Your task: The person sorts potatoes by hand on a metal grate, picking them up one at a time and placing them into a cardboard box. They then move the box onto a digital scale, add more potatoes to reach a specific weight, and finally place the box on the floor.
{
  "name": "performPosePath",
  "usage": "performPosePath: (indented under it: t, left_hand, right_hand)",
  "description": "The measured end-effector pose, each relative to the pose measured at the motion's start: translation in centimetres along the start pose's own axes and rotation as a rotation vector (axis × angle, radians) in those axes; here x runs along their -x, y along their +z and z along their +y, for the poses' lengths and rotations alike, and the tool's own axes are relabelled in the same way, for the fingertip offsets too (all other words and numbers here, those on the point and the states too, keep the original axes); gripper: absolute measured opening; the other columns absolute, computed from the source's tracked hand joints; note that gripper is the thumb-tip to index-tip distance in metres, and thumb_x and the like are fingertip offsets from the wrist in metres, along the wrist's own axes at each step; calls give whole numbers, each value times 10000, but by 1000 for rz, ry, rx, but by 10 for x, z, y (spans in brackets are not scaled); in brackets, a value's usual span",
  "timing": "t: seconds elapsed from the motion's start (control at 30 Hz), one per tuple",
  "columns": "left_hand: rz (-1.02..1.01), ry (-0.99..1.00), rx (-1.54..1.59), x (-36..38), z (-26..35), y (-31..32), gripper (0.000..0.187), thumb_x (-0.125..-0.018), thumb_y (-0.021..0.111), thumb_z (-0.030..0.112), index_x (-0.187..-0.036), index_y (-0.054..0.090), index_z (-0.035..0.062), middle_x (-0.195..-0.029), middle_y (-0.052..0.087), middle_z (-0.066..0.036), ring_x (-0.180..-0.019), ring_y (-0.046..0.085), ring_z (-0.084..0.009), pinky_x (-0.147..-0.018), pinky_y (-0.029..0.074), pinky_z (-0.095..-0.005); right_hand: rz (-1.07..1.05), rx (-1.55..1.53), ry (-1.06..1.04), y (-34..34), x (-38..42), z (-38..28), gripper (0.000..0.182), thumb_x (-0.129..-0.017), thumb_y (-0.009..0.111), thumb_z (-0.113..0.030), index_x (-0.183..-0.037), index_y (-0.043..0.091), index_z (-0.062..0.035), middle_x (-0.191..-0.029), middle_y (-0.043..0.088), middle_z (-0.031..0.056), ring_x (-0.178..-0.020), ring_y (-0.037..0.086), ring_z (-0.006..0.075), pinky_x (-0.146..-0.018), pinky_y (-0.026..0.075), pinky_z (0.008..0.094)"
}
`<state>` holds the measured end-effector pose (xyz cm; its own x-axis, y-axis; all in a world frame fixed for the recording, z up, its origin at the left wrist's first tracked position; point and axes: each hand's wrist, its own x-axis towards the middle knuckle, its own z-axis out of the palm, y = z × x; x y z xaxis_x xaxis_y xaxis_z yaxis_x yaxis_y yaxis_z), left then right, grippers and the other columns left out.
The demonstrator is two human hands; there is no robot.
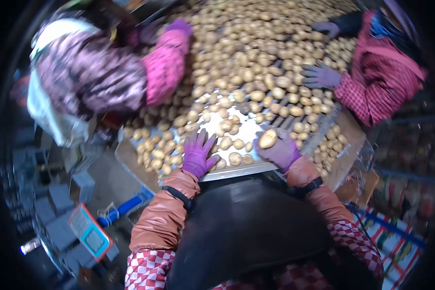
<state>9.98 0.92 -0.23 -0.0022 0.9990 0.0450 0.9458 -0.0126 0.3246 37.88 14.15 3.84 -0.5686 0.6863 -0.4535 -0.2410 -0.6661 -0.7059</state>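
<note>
Both my hands wear purple gloves and are over a shiny metal table [249, 170] at its near edge. My left hand [198, 153] lies with its fingers spread, holding nothing, beside a few loose potatoes [225, 142]. A pale potato [268, 138] is in my right hand [280, 151], resting on the upturned palm and fingers. Between the two hands several potatoes sit on the bright metal. Past them a large mass of potatoes [246, 48] covers the surface, with dark slots of a grate showing at the right.
A co-worker [96, 67] in pink sleeves leans in at the left. Another co-worker [382, 72] at the right has gloved hands over the potatoes. A scale display [93, 240] and a blue bar [125, 207] are at lower left. Stacked patterned boxes [391, 241] stand at lower right.
</note>
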Motion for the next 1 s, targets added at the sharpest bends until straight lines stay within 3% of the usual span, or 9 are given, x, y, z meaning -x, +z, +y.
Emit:
performPosePath:
  t: [0.07,0.23,0.33,0.43,0.53,0.63,0.7,0.87,1.0]
  left_hand:
    - [-101,107,-81,-20,-4,2,702,-723,707,431,-1356,489,219,-1427,391,-146,-1345,311,-418,-1070,204,-629]
    - [104,-103,-189,-61,-40,12,801,-719,713,468,-1401,433,154,-1510,314,-143,-1375,283,-408,-1072,220,-602]
    - [149,-266,-61,-81,-38,21,814,-735,705,481,-1426,405,172,-1539,276,-118,-1368,258,-469,-1070,225,-620]
    - [10,-239,-122,-71,-21,38,827,-746,696,501,-1449,381,201,-1549,261,-94,-1342,246,-531,-1064,218,-654]
    - [-69,-241,-83,-54,-6,30,863,-724,708,493,-1458,366,193,-1527,286,-136,-1331,283,-499,-1073,200,-653]
    - [-14,-108,-41,-30,-5,26,836,-699,725,422,-1406,411,103,-1461,369,-190,-1303,357,-420,-1058,270,-572]
    - [30,-82,65,-18,-5,20,771,-715,724,373,-1381,448,99,-1435,403,-195,-1292,375,-422,-1071,273,-551]
    - [86,-51,98,18,-13,8,718,-745,723,344,-1370,476,92,-1401,443,-201,-1295,380,-431,-1076,280,-547]
    - [30,-91,145,26,-13,9,748,-753,726,360,-1397,450,99,-1420,427,-195,-1322,357,-435,-1082,266,-562]
  right_hand:
    - [59,-628,257,-3,18,-4,339,-954,547,-216,-1237,524,-31,-1059,572,80,-919,576,214,-801,506,324]
    - [441,-341,130,-33,78,-25,291,-942,558,-189,-1197,560,-50,-922,569,54,-736,560,165,-590,464,251]
    - [423,28,-307,-127,108,-10,347,-934,579,-157,-1258,515,-51,-1011,576,72,-831,584,167,-679,510,283]
    - [834,-17,-244,-109,142,-70,426,-911,626,-161,-1304,499,-55,-1144,580,102,-954,595,184,-788,522,308]
    - [1098,1285,-570,-204,114,-43,400,-920,607,-181,-1295,532,-64,-1154,615,108,-985,615,203,-808,519,330]
    - [710,1072,-421,-168,57,-75,372,-917,598,-218,-1261,577,-78,-1080,664,134,-1002,638,241,-844,506,358]
    - [692,1166,-592,-166,6,-95,398,-893,605,-262,-1251,594,-88,-1005,684,159,-961,648,278,-851,496,370]
    - [926,1616,-126,-151,-72,-108,459,-826,625,-298,-1246,559,-125,-1018,674,194,-963,655,315,-854,509,387]
    - [591,1351,-273,-175,-58,-111,393,-811,634,-259,-1192,607,-163,-964,678,184,-924,664,294,-813,523,393]
